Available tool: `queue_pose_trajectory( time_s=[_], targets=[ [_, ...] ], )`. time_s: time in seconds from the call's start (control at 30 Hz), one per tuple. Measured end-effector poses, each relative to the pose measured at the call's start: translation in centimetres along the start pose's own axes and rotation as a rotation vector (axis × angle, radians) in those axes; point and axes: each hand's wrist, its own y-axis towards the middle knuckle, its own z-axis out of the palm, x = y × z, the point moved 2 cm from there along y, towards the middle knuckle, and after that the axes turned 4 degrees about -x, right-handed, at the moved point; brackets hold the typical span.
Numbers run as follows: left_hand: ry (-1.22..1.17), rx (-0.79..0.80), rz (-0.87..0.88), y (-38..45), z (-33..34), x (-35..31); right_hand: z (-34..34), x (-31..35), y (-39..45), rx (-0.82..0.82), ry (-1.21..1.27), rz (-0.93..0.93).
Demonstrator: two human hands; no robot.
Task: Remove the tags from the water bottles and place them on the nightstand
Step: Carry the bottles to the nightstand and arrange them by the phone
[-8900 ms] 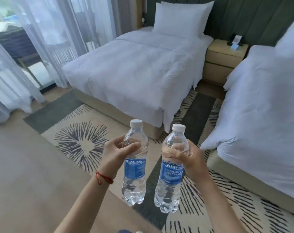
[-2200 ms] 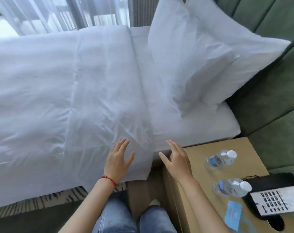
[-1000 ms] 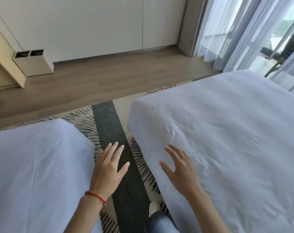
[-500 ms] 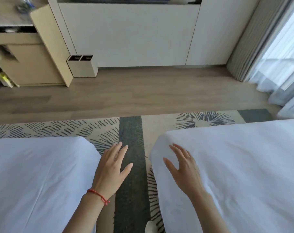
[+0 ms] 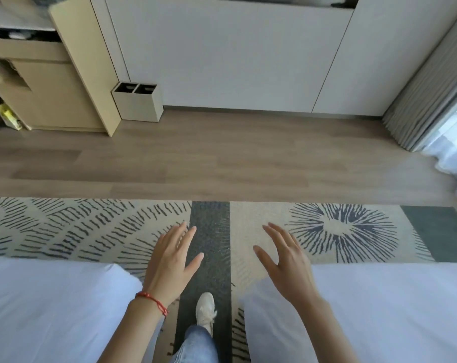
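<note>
Neither water bottle nor the nightstand is in view now. My left hand, with a red string bracelet at the wrist, hovers palm down with fingers spread and holds nothing. My right hand hovers the same way, fingers apart and empty. Both hands float over the patterned rug in the gap between two white beds.
A white bed lies at lower left and another white bed at lower right. The patterned rug meets a wooden floor. A beige two-slot bin, a wooden cabinet and grey curtains stand beyond. My shoe steps on the rug's dark stripe.
The bottles went from my hands to lying on the nightstand. My view turned away from the nightstand toward the far wall and moved forward between the beds. Both hands stay open.
</note>
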Motion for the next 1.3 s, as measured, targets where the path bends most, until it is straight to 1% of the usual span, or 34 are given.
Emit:
queue_pose_trajectory(
  time_s=[0.13,0.23,0.3,0.4,0.57,0.73,0.97,1.13,1.3],
  targets=[
    [0.040,-0.003,0.040,9.7,-0.7,2.8,2.4,1.2,9.7,0.014,-0.015,-0.001],
    [0.031,-0.023,0.040,16.5,-1.7,5.0,3.9,3.0,16.7,0.031,0.022,-0.021],
    [0.035,-0.008,0.030,20.2,-1.9,6.5,4.7,3.9,20.8,0.036,0.035,-0.040],
    [0.015,-0.019,0.000,24.8,-2.0,8.8,5.8,4.2,26.0,0.031,0.056,-0.039],
    [0.031,-0.033,-0.051,32.2,-1.6,12.4,8.3,3.5,35.1,0.079,0.053,-0.046],
    [0.050,-0.052,-0.095,41.2,-0.4,15.5,10.8,3.2,45.7,0.071,0.061,-0.084],
    [0.109,-0.051,-0.224,54.0,-0.8,20.1,13.5,4.1,61.9,0.168,0.002,-0.204],
    [0.117,-0.065,-0.338,58.9,-2.1,24.6,16.5,6.8,70.2,0.250,-0.051,-0.296],
    [0.097,-0.063,-0.463,61.8,-2.7,30.7,21.9,10.0,76.2,0.363,-0.065,-0.360]
  ],
)
